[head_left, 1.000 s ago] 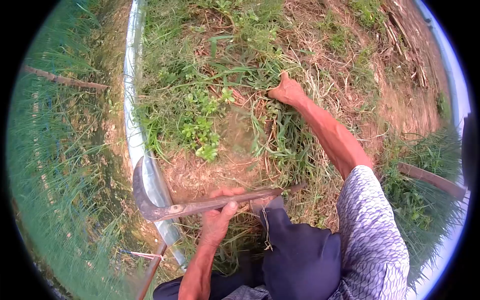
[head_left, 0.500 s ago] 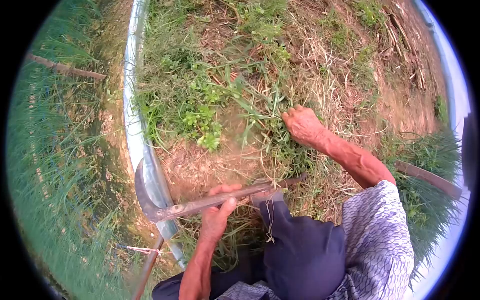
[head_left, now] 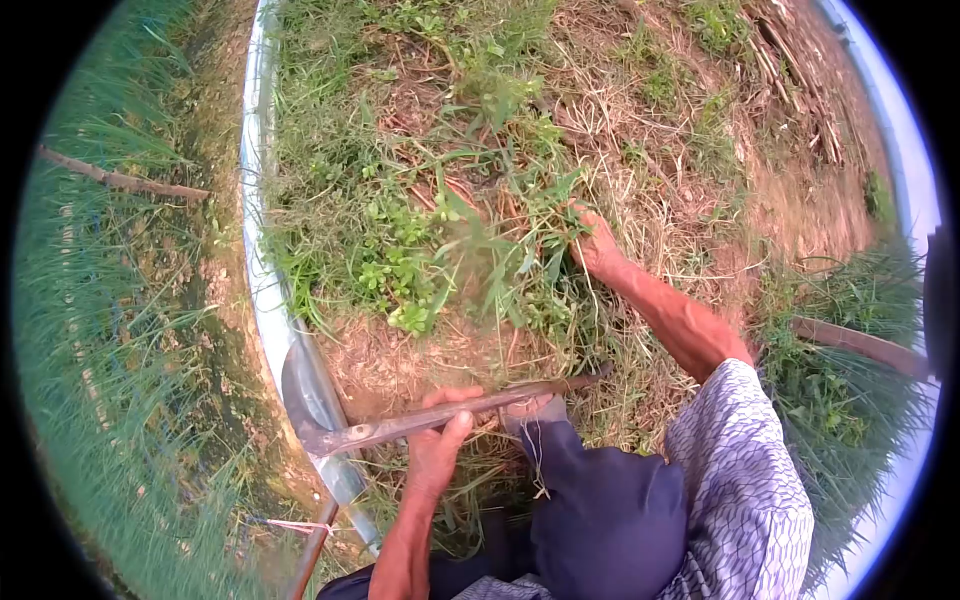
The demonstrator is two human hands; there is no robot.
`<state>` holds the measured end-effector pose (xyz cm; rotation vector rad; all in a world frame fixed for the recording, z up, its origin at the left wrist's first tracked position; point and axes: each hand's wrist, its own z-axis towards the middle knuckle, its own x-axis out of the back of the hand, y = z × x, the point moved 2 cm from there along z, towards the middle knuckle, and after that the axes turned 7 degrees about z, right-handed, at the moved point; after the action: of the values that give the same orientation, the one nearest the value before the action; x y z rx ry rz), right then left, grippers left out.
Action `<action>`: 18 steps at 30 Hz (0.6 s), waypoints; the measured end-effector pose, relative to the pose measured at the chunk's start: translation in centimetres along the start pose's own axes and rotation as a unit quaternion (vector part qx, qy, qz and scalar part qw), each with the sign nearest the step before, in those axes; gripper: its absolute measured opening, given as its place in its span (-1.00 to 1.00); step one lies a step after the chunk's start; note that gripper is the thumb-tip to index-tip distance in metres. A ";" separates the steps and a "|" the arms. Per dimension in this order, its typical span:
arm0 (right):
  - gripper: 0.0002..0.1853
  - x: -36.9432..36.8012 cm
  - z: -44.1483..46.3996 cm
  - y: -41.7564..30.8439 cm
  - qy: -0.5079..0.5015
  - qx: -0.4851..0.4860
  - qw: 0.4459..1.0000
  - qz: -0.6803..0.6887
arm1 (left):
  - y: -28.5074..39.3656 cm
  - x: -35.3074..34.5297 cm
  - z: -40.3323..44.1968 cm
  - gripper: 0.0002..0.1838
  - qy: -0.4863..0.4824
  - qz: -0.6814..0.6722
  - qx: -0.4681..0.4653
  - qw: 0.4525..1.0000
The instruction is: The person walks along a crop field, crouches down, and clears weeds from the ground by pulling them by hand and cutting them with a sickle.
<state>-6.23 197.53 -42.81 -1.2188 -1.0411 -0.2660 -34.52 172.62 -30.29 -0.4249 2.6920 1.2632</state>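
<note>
My left hand (head_left: 437, 440) is closed round the wooden handle of a sickle (head_left: 490, 401), with the thumb laid over it. The handle runs sideways in front of my knee, and the curved grey blade sits at its left end, over the pale plastic edging. Higher up and to the right, my right hand (head_left: 597, 247) grips a bunch of green weeds (head_left: 555, 240). Leaves and stems hide its fingertips. The blade is well apart from those weeds. Low leafy plants (head_left: 395, 275) grow to the left of the right hand.
Pale plastic edging (head_left: 256, 190) runs along the bed's left side. Beyond it stand rows of thin green plants (head_left: 110, 350) and a wooden stake (head_left: 125, 180). Another wooden piece (head_left: 855, 345) is at the right. Dry straw (head_left: 600, 110) covers much of the soil.
My right hand has shifted slightly up and left, and the weeds in it have moved with it. The sickle's blade end has dipped a little, with my left hand still round the handle.
</note>
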 end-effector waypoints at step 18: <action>-0.43 1.8 -31.2 -3.0 -0.267 -0.561 0.771 0.136 | -0.3 -0.2 0.8 -0.70 -0.001 0.016 0.003 1.000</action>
<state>8.68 170.20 -38.69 -2.6386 -1.1744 -0.3330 -34.26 173.12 -30.96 -0.3829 2.7109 1.2632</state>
